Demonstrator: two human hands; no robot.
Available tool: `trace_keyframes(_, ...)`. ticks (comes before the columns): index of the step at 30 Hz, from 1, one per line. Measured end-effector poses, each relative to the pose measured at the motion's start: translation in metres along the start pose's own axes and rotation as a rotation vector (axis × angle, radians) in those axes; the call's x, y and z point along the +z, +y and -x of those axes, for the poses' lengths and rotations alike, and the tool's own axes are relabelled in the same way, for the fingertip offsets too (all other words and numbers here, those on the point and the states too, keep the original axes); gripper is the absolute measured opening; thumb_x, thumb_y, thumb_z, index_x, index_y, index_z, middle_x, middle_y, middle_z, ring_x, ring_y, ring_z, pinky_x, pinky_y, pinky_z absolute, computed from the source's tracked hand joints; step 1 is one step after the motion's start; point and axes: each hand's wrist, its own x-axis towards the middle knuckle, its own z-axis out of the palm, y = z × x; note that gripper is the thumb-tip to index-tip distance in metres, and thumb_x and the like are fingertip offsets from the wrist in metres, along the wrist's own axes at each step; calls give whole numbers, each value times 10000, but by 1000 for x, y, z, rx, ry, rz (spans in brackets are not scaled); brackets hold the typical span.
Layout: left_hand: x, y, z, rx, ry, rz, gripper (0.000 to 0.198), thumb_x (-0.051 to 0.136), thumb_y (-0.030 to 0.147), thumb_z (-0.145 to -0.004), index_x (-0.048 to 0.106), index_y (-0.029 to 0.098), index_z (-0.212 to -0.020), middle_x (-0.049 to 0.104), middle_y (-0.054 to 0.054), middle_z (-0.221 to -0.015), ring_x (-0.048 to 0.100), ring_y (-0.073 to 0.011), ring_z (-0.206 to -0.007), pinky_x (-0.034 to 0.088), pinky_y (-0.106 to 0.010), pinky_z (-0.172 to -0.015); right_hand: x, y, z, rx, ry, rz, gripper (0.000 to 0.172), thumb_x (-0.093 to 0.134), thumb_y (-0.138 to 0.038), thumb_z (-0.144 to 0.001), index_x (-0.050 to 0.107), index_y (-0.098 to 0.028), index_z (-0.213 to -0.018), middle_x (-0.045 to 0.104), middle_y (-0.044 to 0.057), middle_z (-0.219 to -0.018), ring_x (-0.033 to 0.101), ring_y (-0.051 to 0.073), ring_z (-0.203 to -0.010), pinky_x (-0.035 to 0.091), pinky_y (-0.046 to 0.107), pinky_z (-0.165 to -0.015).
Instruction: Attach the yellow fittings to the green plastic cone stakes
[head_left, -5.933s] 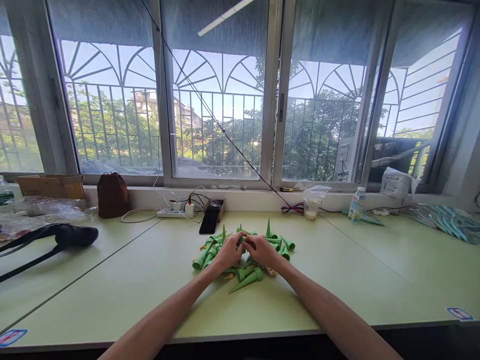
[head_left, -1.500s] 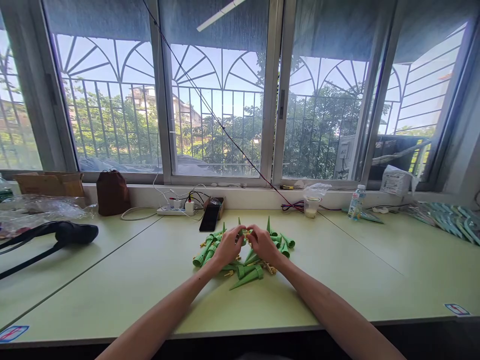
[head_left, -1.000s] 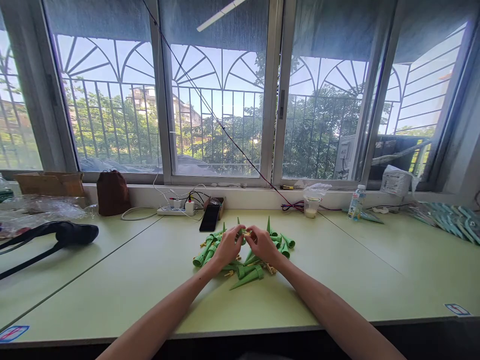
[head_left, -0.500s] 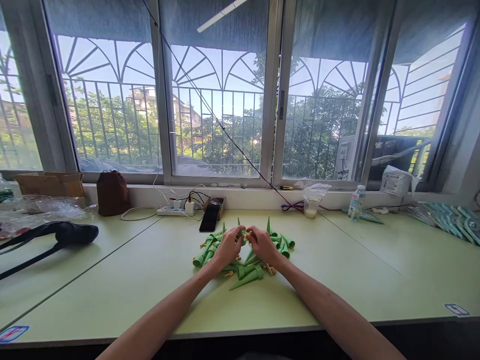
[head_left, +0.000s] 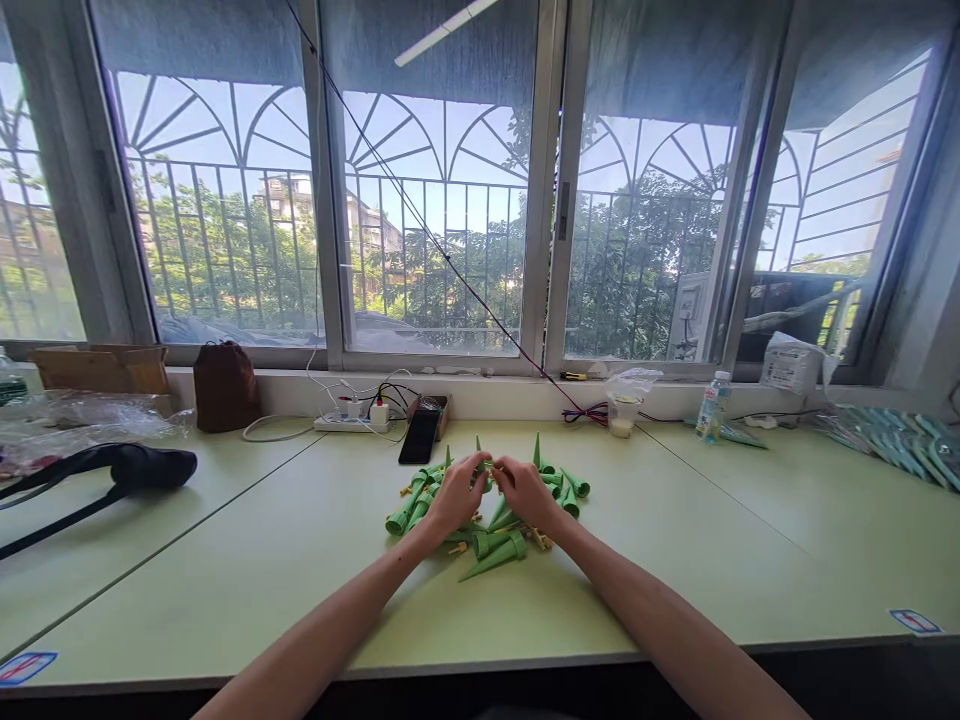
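A heap of green plastic cones with small tan pieces among them lies in the middle of the pale green table. Both my hands are over the heap, fingertips meeting. My left hand is closed round a green cone. My right hand pinches a small yellowish piece at that cone's end. One long cone lies nearest me in front of the heap.
A black phone and a white power strip with cables lie behind the heap. A brown pouch, a cardboard box and a black object are at the left. A plastic cup, a bottle and packets are at the right.
Compared with about six seconds ago, my hands have risen slightly above the heap and now work a small yellowish piece against a cone. Over the last second they have hardly moved.
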Motion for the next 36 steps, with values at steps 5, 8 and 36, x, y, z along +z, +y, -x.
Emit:
trace_keyframes(5,-1,-1,-1,-2,26,-14,308,502,121,-821,593,183,-1109,676,-83,-1085,629,-212,-976,470,-347,-889,0,0,0,-25,14,6,138,508,-266,-895,597,-171,-849,572,-2,-663,486,125,-594,359,218,-598)
trace_keyframes(8,-2,0,-1,0,30,-12,308,503,123,-821,595,189,-1107,678,-79,-1078,630,-213,-966,473,-346,-877,0,1,0,-31,15,22,121,518,-232,-879,601,-170,-817,568,4,-682,479,127,-612,363,225,-614)
trace_keyframes(36,0,0,1,29,28,10,288,487,144,-837,605,207,-1092,685,-63,-1051,629,-207,-963,476,-340,-873,3,8,0,-11,-24,84,313,477,-273,-922,529,-183,-627,524,-8,-565,389,114,-527,292,228,-544)
